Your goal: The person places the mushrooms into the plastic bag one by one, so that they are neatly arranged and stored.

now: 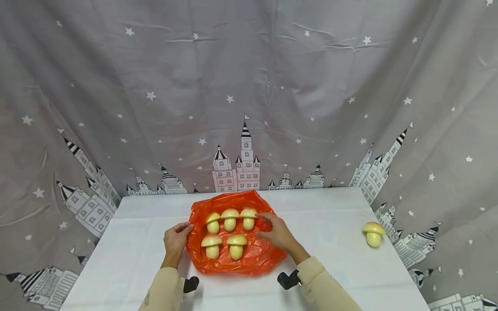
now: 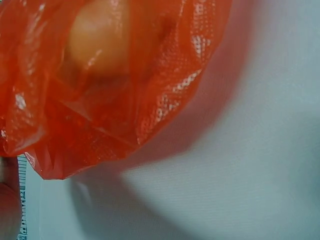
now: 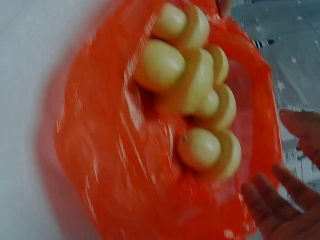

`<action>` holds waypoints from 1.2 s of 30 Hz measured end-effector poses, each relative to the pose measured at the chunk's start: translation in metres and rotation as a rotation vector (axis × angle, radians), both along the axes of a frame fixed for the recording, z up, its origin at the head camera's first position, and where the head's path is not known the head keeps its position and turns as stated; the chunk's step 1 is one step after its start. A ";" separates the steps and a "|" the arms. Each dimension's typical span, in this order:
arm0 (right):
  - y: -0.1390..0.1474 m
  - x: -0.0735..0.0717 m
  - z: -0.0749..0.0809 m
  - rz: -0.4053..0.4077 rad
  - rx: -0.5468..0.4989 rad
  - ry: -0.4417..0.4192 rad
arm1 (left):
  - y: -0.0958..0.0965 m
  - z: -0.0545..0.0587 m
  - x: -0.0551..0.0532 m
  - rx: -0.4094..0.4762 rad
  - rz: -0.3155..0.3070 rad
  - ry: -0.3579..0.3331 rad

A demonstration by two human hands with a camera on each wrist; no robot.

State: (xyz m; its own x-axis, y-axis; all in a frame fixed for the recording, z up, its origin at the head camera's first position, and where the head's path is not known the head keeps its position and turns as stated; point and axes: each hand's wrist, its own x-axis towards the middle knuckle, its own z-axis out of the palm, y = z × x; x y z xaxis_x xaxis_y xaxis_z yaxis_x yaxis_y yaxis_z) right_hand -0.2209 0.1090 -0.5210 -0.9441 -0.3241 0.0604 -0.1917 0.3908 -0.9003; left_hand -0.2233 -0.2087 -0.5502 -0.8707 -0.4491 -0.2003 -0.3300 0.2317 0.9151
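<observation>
A red plastic bag [image 1: 258, 255] lies spread on the table with its sides turned up. Inside it sit toy mushrooms with yellowish caps and pale stems: three in the back row, among them the right-hand mushroom [image 1: 248, 219], and two in front, including the front mushroom [image 1: 236, 247]. My left hand [image 1: 177, 239] pinches the bag's left edge; the left wrist view shows just a bit of those fingers. Over the bag's right side, my right hand [image 1: 278, 233] has its fingers spread, near the back row's right mushroom. In the right wrist view, the fingers [image 3: 272, 200] hold nothing.
One more toy mushroom [image 1: 374, 234] stands apart near the table's right edge. The white-covered table [image 1: 330, 259] meets a grey curtain [image 1: 268, 86] printed with stars and castles at the back and sides.
</observation>
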 end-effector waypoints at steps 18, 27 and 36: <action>0.108 -0.015 -0.003 -0.284 0.068 0.181 | 0.004 0.001 -0.002 0.020 -0.018 -0.009; 0.155 -0.017 -0.010 -0.386 0.177 0.288 | -0.001 0.004 -0.005 0.018 -0.033 0.004; 0.198 -0.012 -0.018 -0.587 0.165 0.290 | 0.003 0.005 -0.003 0.007 -0.025 0.010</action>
